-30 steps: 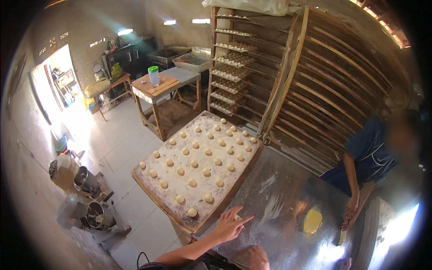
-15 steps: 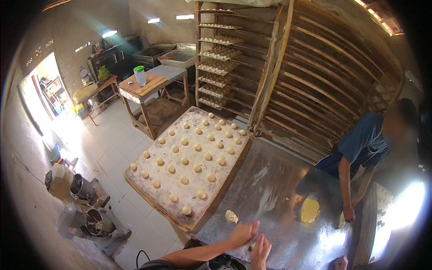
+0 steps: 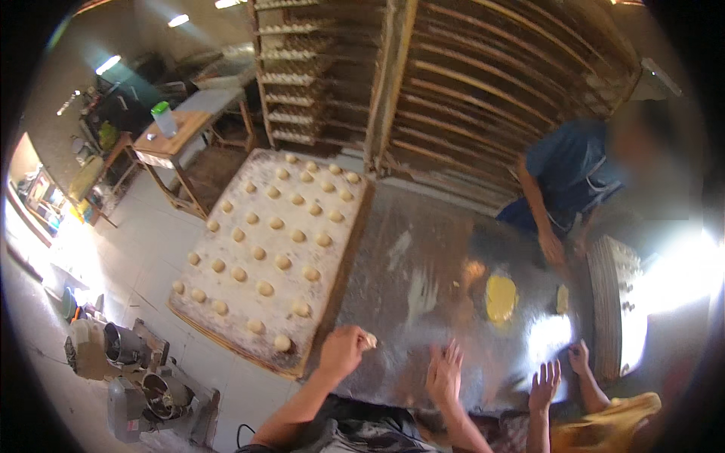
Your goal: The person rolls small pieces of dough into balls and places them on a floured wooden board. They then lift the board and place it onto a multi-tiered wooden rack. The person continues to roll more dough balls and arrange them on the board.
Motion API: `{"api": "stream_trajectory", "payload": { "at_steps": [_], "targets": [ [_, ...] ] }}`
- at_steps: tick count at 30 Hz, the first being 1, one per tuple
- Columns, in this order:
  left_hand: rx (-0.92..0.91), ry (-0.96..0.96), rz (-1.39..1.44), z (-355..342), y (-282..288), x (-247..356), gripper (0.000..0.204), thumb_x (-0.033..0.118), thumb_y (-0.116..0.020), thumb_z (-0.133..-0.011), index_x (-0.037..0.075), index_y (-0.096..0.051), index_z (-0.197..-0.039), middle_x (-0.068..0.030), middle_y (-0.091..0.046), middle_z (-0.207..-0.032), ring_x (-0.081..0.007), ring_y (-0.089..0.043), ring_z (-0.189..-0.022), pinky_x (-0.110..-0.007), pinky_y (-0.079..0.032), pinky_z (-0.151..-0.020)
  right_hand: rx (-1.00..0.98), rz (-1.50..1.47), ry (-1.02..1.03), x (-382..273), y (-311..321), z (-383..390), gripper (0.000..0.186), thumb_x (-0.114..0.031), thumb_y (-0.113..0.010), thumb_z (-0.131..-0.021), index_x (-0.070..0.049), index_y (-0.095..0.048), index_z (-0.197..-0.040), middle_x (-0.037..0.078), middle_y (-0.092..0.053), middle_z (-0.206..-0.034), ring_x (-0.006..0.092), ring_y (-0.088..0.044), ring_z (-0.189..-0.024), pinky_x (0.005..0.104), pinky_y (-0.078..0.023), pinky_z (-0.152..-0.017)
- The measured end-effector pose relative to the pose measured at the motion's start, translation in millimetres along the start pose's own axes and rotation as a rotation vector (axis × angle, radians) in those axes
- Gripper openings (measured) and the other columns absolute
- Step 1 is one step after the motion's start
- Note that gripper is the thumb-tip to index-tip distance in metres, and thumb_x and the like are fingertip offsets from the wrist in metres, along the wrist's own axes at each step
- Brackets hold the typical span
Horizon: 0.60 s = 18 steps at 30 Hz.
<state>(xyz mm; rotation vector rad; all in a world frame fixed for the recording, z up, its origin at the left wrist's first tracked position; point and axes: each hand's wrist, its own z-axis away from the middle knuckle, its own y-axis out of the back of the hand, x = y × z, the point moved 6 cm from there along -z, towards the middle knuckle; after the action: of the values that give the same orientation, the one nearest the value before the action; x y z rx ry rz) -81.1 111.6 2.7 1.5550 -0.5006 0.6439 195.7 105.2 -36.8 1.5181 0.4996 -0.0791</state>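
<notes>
My left hand (image 3: pixel 343 349) is closed on a small pale dough lump (image 3: pixel 368 341) over the metal worktop (image 3: pixel 385 268), near the floured board (image 3: pixel 249 291) bearing rows of dough balls. My right hand (image 3: pixel 445 372) lies on the worktop, fingers extended and holding nothing visible. A yellow smear of soft spread (image 3: pixel 500 297) sits beyond it, and a short pale strip (image 3: pixel 562 299) lies farther right.
A co-worker in blue (image 3: pixel 563 181) leans at the right. Another person's hands (image 3: pixel 544 385) are at the lower right, beside stacked boards (image 3: pixel 615 317). Wooden racks (image 3: pixel 461 98) stand behind; mixers (image 3: pixel 136 392) and a wooden-topped table (image 3: pixel 177 128) are left.
My left hand has moved left and taken hold of the dough lump. My right hand has opened flat. The co-worker's arms have drawn back, and more hands show at lower right. The view has shifted.
</notes>
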Motion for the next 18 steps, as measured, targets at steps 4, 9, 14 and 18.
{"api": "stream_trajectory", "payload": {
  "at_steps": [4, 9, 14, 18],
  "targets": [
    [0.111, 0.025, 0.148, -1.7, 5.7, -3.0, 0.017, 0.017, -0.073, -0.091, 0.005, -0.062, -0.098, -0.0105, -0.073, -0.084, -0.0335, -0.07, -0.079, -0.048, -0.055, -0.07, 0.208, 0.037, -0.025, -14.7, -5.3, -76.0, 0.057, -0.014, -0.053, -0.094, -0.007, -0.047, -0.151, 0.032, -0.041, -0.153, 0.0488, -0.032, -0.146, 0.0586, -0.028, -0.119],
    [0.12, -0.135, 0.028, 8.6, 16.9, -14.8, 0.012, 0.016, -0.07, -0.094, 0.01, -0.068, -0.105, -0.011, -0.073, -0.092, -0.0327, -0.069, -0.082, -0.043, -0.056, -0.071, 0.037, 0.024, -0.033, 14.6, -3.5, -31.0, 0.05, -0.02, -0.052, -0.101, -0.006, -0.048, -0.149, 0.029, -0.043, -0.154, 0.0461, -0.033, -0.147, 0.0541, -0.028, -0.122],
    [0.203, 0.052, 0.224, 11.5, 18.6, -14.2, 0.012, 0.015, -0.063, -0.098, 0.008, -0.067, -0.107, -0.0169, -0.068, -0.098, -0.0389, -0.067, -0.088, -0.048, -0.054, -0.077, 0.19, 0.02, -0.038, -11.3, 4.3, -91.5, 0.05, -0.022, -0.053, -0.101, -0.003, -0.05, -0.148, 0.026, -0.043, -0.155, 0.0447, -0.031, -0.148, 0.053, -0.023, -0.124],
    [0.202, 0.052, 0.218, 31.1, 22.7, -15.3, 0.022, 0.021, -0.061, -0.098, 0.003, -0.068, -0.108, -0.0191, -0.069, -0.108, -0.0419, -0.067, -0.099, -0.049, -0.054, -0.086, -0.126, 0.002, -0.001, -16.9, -31.5, -32.7, 0.046, -0.019, -0.05, -0.1, -0.003, -0.057, -0.142, 0.023, -0.047, -0.153, 0.0399, -0.037, -0.147, 0.0497, -0.026, -0.124]
  ]
}}
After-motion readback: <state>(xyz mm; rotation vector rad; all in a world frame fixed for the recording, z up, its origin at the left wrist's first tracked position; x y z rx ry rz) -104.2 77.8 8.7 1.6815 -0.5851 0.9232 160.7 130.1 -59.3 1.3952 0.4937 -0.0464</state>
